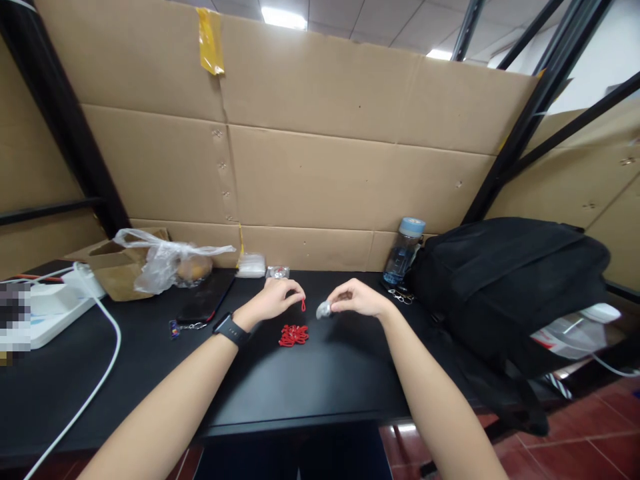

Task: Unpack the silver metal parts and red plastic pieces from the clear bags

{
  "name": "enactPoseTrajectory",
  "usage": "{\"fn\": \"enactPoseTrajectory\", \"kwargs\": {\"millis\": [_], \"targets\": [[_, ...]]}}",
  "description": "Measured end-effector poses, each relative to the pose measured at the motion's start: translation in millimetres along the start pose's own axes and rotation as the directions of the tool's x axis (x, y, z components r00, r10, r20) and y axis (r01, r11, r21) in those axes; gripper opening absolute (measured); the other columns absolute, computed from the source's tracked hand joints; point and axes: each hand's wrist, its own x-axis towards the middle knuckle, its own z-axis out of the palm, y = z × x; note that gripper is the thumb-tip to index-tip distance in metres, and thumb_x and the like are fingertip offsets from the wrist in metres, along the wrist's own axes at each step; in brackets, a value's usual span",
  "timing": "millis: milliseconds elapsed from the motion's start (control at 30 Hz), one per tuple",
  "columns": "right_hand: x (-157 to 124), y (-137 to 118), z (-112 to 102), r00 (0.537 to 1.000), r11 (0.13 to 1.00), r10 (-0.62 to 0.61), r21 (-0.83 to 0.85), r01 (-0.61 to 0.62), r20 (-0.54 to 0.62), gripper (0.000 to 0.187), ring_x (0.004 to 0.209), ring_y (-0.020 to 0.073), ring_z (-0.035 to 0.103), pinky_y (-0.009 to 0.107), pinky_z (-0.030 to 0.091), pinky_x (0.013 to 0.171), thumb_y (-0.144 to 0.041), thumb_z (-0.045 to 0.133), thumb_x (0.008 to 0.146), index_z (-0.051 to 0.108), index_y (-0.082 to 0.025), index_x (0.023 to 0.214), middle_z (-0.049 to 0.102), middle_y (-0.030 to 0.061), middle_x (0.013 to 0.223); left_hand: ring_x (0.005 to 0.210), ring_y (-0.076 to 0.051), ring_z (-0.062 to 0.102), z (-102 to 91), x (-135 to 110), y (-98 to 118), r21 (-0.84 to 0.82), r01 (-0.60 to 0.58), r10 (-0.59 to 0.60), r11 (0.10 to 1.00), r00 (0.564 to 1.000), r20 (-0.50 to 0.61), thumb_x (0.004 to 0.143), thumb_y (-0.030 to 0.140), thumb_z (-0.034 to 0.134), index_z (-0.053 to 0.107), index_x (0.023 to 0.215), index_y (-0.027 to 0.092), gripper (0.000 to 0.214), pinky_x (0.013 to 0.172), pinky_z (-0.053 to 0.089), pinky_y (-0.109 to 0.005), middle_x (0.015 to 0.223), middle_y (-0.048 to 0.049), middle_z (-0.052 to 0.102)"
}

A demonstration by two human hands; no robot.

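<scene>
One cardboard wall (310,160) closes off the far edge of the black table (325,393), whose near edge runs across in front of the person. Open room for moving lies between the hands and that near edge, and sideways toward one black backpack (500,287), which bulks along the right end. At the left end sit one white power strip (60,308), partly cut off by the view, then one brown paper bag (115,270) and one knotted clear plastic bag (163,263) just beside it.

Two hands reach over the middle, well above the near edge: the left hand (274,298) with thumb and fingers pinched together, the right hand (359,298) likewise clamped at its fingertips, a gap between them. One blue-lidded bottle (397,257) stands upright near the backpack; one dark flat object (205,301) lies left of the left wrist.

One heap of red cords (293,335) lies below the left hand; its strands overlap too much to count. One small silvery piece (323,310) is in the right fingers. Smallest, one red loop (303,305) hangs from the left fingers.
</scene>
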Motion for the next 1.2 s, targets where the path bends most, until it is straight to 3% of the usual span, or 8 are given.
{"fn": "enactPoseTrajectory", "kwargs": {"millis": [67,133,267,433,600,967,1100,1200], "targets": [[-6.2,5.3,-16.0,0.983,1.0,0.024,-0.011,-0.026,-0.181,0.042,0.075,0.0195,0.071,0.029,0.055,0.068,-0.044,0.082,0.072,0.076,-0.015,0.101,0.077,0.0081,0.088,0.084,-0.019,0.067,-5.5,-0.7,3.2,-0.027,-0.037,0.038,0.999,0.999,0.029,0.093,0.041,0.06,0.076,0.088,0.022,0.026,0.082,0.048,-0.029,0.089,-0.0048,0.076],[-11.4,16.2,-31.6,0.93,0.994,0.099,-0.011,-0.11,-0.353,0.045,0.066,0.018,0.069,0.026,0.052,0.057,-0.041,0.081,0.072,0.073,-0.015,0.107,0.076,0.0069,0.081,0.084,-0.019,0.067,-8.3,-1.6,9.8,-0.1,-0.087,0.096,0.991,0.992,0.087,0.092,0.04,0.062,0.076,0.088,0.021,0.024,0.08,0.048,-0.029,0.09,-0.0051,0.076],[-18.2,43.1,-53.3,0.853,0.963,0.198,-0.068,-0.262,-0.483,0.03,0.058,0.0152,0.063,0.024,0.046,0.053,-0.033,0.077,0.072,0.075,-0.013,0.094,0.073,0.0051,0.068,0.087,-0.019,0.067,-2.8,-2.9,25.2,-0.086,-0.158,0.17,0.984,0.972,0.16,0.09,0.035,0.064,0.076,0.085,0.023,0.018,0.085,0.045,-0.03,0.088,-0.0033,0.076],[-20.3,61.5,-60.7,0.843,0.942,0.246,-0.085,-0.323,-0.479,0.023,0.057,0.0144,0.06,0.024,0.042,0.054,-0.027,0.074,0.071,0.075,-0.012,0.089,0.072,0.0041,0.066,0.089,-0.021,0.066,5.7,-4.2,30.8,0.04,-0.222,0.208,0.974,0.952,0.227,0.085,0.035,0.069,0.075,0.075,0.025,0.016,0.091,0.037,-0.033,0.078,-0.0015,0.074],[-18.3,72.5,-64.1,0.836,0.921,0.255,-0.142,-0.363,-0.486,0.015,0.058,0.0152,0.062,0.025,0.045,0.057,-0.019,0.07,0.072,0.075,-0.012,0.085,0.071,0.0037,0.063,0.088,-0.02,0.066,0.4,-5.5,25.5,-0.007,-0.21,0.206,0.978,0.954,0.219,0.082,0.038,0.073,0.076,0.07,0.026,0.017,0.089,0.036,-0.032,0.075,-0.0004,0.074],[-18.4,80.3,-68.0,0.834,0.847,0.238,-0.314,-0.429,-0.497,0.014,0.07,0.0172,0.069,0.025,0.049,0.068,-0.02,0.066,0.078,0.075,-0.013,0.087,0.075,0.006,0.073,0.083,-0.016,0.067,-4.3,-6.5,17.4,0.046,-0.152,0.124,0.987,0.919,0.373,0.077,0.039,0.078,0.077,0.075,0.023,0.015,0.089,0.04,-0.027,0.083,0.0008,0.074],[-22.0,73.2,-68.9,0.875,0.864,0.222,-0.329,-0.381,-0.429,0.028,0.073,0.0167,0.068,0.025,0.05,0.071,-0.034,0.07,0.08,0.076,-0.012,0.097,0.076,0.0072,0.083,0.083,-0.016,0.066,-4.3,-4.8,9.5,0.12,-0.132,0.09,0.984,0.947,0.307,0.089,0.037,0.063,0.075,0.084,0.02,0.022,0.084,0.043,-0.026,0.087,-0.0019,0.073],[-23.8,70.4,-69.3,0.898,0.847,0.225,-0.38,-0.372,-0.378,0.048,0.076,0.0164,0.067,0.025,0.05,0.072,-0.037,0.083,0.066,0.076,-0.012,0.106,0.076,0.0085,0.098,0.095,-0.02,0.064,-1.7,-6.3,-8.4,0.309,-0.043,-0.015,0.95,0.983,0.184,0.092,0.032,0.056,0.073,0.091,0.021,0.02,0.091,0.042,-0.032,0.096,-0.004,0.072]]}}
